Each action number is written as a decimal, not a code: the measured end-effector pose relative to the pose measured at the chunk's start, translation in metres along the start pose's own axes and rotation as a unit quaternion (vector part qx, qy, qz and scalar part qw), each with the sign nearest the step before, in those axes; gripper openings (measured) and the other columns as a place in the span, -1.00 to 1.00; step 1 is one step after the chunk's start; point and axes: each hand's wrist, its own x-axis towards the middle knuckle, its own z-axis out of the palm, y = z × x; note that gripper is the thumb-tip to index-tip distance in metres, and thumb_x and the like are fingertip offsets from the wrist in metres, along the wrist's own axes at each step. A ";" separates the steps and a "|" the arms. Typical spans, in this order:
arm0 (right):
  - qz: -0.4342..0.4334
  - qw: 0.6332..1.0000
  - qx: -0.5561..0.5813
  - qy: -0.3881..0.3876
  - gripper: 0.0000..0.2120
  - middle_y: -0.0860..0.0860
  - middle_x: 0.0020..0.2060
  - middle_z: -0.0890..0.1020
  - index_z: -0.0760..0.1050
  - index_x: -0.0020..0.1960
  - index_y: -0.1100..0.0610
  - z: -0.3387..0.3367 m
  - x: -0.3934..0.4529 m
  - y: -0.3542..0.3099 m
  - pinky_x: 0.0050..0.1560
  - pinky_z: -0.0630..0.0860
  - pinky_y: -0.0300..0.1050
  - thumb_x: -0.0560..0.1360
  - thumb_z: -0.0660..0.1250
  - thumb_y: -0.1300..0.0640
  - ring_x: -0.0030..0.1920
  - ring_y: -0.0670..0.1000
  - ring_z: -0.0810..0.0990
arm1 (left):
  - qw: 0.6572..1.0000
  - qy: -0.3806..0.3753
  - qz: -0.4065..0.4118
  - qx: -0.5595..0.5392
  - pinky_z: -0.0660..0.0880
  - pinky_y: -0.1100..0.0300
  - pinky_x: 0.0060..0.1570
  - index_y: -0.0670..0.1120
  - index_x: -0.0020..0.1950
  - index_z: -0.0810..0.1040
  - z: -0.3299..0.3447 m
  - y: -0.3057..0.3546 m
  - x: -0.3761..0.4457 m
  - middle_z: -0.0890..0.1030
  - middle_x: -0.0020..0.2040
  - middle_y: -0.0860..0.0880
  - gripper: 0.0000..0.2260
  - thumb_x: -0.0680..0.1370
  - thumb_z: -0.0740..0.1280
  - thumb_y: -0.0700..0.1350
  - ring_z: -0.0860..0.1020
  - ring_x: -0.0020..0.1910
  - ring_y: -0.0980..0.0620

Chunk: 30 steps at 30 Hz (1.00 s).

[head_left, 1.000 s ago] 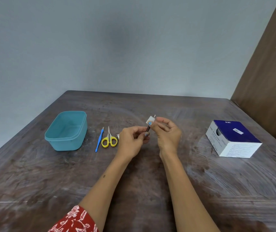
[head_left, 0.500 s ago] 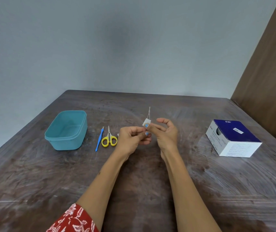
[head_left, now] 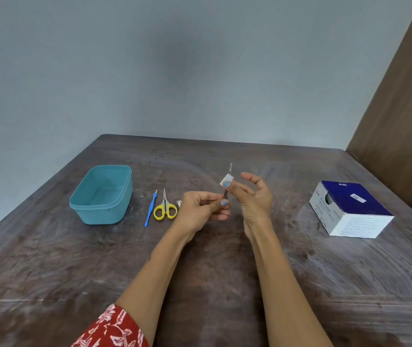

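Teal tub [head_left: 104, 212], centre-left; left hand [head_left: 200, 207] pinches a thin tool [head_left: 230, 168], right hand [head_left: 255, 201] pinches a white pad [head_left: 224, 180] round it.

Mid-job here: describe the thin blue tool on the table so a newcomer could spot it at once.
On the wooden table, find the teal tub at its left. Just right of it lies the blue-handled tool, beside the yellow scissors. It is the one nearest the tub: a thin straight stick without finger loops.
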 end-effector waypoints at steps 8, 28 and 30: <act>0.004 0.999 -0.035 -0.028 -0.59 -0.07 -0.35 0.71 0.45 0.03 0.09 -0.002 -0.003 -0.002 -0.20 0.56 -0.39 0.29 0.55 0.30 -0.27 -0.14 0.68 | 0.999 0.030 0.025 0.004 0.61 0.15 -0.07 -0.10 0.02 0.63 -0.011 0.000 0.007 0.68 -0.03 -0.11 -0.84 0.50 0.32 -0.27 0.66 -0.06 0.00; 0.048 0.979 -0.117 -0.157 -0.61 0.09 -0.27 0.72 0.47 0.01 0.13 0.000 -0.006 -0.001 -0.18 0.64 -0.11 0.28 0.56 0.28 -0.23 0.03 0.70 | 0.993 0.069 0.010 -0.093 0.55 0.00 0.08 -0.08 -0.15 0.68 -0.018 0.007 0.010 0.70 -0.12 -0.01 -0.93 0.43 0.40 -0.16 0.61 -0.02 0.00; 0.075 0.974 -0.127 -0.172 -0.63 0.11 -0.28 0.71 0.47 0.00 0.16 -0.002 -0.007 -0.001 -0.18 0.64 -0.07 0.28 0.55 0.32 -0.25 0.04 0.70 | 0.992 0.078 0.012 -0.099 0.53 -0.05 0.11 -0.09 -0.14 0.68 -0.018 0.006 0.010 0.69 -0.05 -0.04 -0.93 0.42 0.40 -0.17 0.59 0.07 -0.05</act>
